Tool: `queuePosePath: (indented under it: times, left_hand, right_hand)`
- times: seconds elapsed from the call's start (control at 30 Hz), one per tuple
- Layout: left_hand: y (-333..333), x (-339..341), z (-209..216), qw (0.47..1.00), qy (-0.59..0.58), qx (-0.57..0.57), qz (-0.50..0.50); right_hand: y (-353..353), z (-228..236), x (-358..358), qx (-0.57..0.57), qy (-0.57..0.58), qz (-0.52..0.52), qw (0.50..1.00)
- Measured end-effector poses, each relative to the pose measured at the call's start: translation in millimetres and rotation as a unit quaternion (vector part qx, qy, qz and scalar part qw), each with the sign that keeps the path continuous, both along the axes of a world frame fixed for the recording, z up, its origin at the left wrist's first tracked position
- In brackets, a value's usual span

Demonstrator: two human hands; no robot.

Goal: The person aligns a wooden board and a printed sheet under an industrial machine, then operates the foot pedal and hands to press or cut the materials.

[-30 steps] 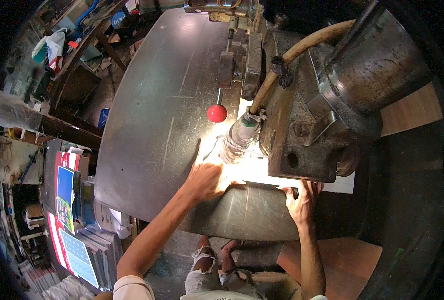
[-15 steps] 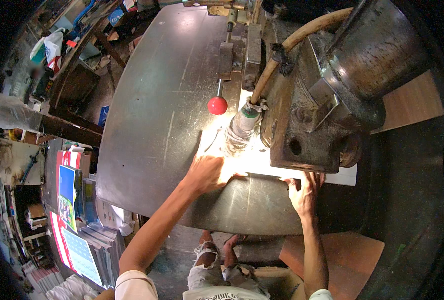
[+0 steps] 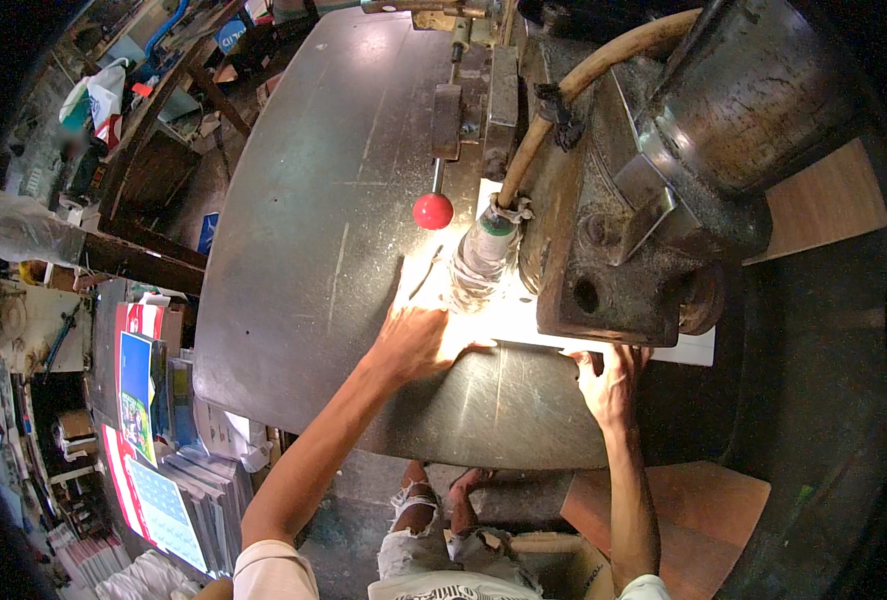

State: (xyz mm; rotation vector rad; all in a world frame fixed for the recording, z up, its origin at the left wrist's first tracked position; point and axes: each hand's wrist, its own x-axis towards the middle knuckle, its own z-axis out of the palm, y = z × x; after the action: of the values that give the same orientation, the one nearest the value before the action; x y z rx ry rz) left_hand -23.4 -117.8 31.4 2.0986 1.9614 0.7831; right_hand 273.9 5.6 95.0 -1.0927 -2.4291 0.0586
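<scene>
A white stack or sheet of paper-like material point(image 3: 692, 349) lies flat on the metal table, partly under a heavy machine head point(image 3: 614, 285). My left hand point(image 3: 419, 338) rests at its near left corner, fingers stretched forward and thumb pointing right along the near edge. Strong lamp light washes out those fingertips. Against the near edge, farther right, my right hand point(image 3: 609, 378) has its thumb apart from its bent fingers, whose tips are partly hidden at the machine head. Between the hands, a cloth-wrapped lamp point(image 3: 484, 255) shines down on the white material.
A red ball knob point(image 3: 433, 211) hangs from a lever above my left hand. A thick tan cable point(image 3: 604, 65) runs to the lamp. The metal table point(image 3: 304, 230) spreads left. Stacked printed goods point(image 3: 189, 490) stand lower left; a brown board point(image 3: 679, 520) lies lower right.
The right part of the white material has shifted slightly away from me, with my right hand following it. My left hand stays nearly in place.
</scene>
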Motion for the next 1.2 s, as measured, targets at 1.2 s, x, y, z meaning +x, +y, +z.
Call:
queuePosePath:
  times: [1.2]
  left_hand:
    - [25, -4, 15, 0.988, 0.121, -0.095, 0.0]
  right_hand:
    - [30, -48, 11, -0.073, 0.047, -0.016, 0.996]
